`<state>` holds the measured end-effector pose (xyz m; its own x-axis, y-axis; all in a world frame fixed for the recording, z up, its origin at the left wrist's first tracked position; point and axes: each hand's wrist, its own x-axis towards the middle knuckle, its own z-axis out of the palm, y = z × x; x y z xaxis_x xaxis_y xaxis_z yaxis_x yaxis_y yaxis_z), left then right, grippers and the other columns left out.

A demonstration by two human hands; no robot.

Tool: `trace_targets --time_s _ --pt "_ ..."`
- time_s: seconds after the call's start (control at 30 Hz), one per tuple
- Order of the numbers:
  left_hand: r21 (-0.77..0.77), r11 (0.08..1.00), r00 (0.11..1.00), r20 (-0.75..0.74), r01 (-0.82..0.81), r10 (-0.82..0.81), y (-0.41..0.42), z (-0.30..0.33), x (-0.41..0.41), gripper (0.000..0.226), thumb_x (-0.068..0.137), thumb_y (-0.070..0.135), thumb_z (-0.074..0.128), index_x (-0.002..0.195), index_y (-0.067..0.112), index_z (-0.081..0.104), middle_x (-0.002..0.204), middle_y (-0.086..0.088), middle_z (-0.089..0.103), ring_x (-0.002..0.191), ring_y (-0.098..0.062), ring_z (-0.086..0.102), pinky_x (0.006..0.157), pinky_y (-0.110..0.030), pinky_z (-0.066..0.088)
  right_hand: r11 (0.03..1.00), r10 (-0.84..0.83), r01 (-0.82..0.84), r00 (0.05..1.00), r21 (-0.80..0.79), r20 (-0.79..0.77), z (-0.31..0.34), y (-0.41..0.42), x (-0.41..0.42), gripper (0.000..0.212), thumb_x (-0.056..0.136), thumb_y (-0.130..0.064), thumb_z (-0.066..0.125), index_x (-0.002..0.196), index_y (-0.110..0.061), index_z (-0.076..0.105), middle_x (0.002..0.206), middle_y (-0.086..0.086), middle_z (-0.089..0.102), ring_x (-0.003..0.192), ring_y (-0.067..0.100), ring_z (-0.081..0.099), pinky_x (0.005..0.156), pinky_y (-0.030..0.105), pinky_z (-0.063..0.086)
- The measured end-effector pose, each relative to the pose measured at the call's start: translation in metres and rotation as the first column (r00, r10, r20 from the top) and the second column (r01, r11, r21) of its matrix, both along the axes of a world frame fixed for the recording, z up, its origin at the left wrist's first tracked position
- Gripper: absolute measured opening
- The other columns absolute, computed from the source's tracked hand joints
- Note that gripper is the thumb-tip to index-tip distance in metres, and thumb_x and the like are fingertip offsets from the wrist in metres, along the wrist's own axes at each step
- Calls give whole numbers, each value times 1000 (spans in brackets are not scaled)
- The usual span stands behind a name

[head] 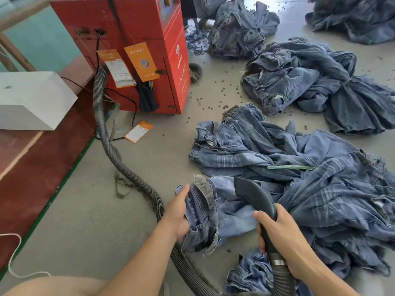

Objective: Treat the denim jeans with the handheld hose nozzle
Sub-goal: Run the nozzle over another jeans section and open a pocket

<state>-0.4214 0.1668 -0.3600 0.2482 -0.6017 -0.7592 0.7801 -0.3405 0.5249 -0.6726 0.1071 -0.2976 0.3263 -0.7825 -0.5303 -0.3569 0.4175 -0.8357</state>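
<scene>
Denim jeans (213,212) gripped by left hand (177,214) — right hand (280,233) holds nozzle (254,195).

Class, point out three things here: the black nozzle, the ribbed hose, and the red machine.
black nozzle (254,194), head view, on its curved upper body.
ribbed hose (106,144), head view, mid-length on the floor.
red machine (136,20), head view, on its front panel.

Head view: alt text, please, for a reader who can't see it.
A right hand grips a black hose nozzle over light blue denim jeans on a grey floor; the left hand holds their waistband. A red machine stands behind.
</scene>
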Motion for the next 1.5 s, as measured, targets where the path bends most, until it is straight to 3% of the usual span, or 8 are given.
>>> trace_targets --time_s 0.17,0.3,0.6,0.87,1.1,1.27,1.4,1.5 --pt "204 963 913 332 175 -236 -5 -3 -15 56 71 41 93 112 8 73 96 -13 80 91 -33 77 85 -46 63 998 37 -39 999 -50 -24 6 2 0 16 94 -25 62 96 -15 49 63 18 59 45 31 52 47 39 49" --pt "110 993 986 151 49 -66 -7 -4 -11 17 94 19 75 98 3 71 94 -22 77 94 -39 74 91 -57 59 999 11 -12 1000 -46 -16 11 1 -1 17 97 -24 62 97 -12 49 61 16 59 44 31 51 48 41 48" --pt "-159 981 985 -114 108 -127 -2 0 -3 55 107 41 47 129 -6 66 132 -29 66 122 -41 65 102 -54 53 983 -5 -14 995 183 101 27 -1 -8 19 100 -23 65 96 -10 53 68 16 57 47 27 48 48 37 47" --pt "-171 977 987 -82 124 -140 -4 -2 -2 60 109 45 36 135 -4 61 134 -28 64 126 -41 63 111 -55 48 920 364 -391 877 -24 -315 24 31 6 14 88 -33 63 95 -22 57 57 5 69 44 23 65 51 29 46" --pt "-131 980 987 -43 151 -157 2 -5 2 58 110 43 34 137 -2 60 134 -26 65 126 -41 63 114 -59 42 982 102 -134 971 -136 -216 27 -5 27 12 92 -23 59 95 -13 54 51 8 60 40 27 55 49 41 50" --pt "-81 980 983 26 181 -180 -5 -1 3 58 110 47 35 142 3 54 136 -24 65 130 -39 60 117 -58 40 877 413 -472 837 -91 -360 29 24 35 24 80 -45 55 91 -24 53 50 6 67 37 17 59 47 29 47" --pt "-114 963 969 0 244 -245 -2 6 6 55 112 43 31 137 4 62 134 -20 67 128 -34 63 117 -54 41 950 236 -284 926 -133 -294 29 -10 43 13 94 -24 59 97 -12 54 56 14 64 40 26 56 48 37 50" --pt "-110 965 971 11 240 -240 -5 12 10 54 112 43 32 135 5 64 130 -23 69 124 -36 66 108 -54 50 939 266 -320 908 -126 -323 38 14 28 21 83 -40 58 92 -21 54 50 4 64 37 25 60 43 30 48"
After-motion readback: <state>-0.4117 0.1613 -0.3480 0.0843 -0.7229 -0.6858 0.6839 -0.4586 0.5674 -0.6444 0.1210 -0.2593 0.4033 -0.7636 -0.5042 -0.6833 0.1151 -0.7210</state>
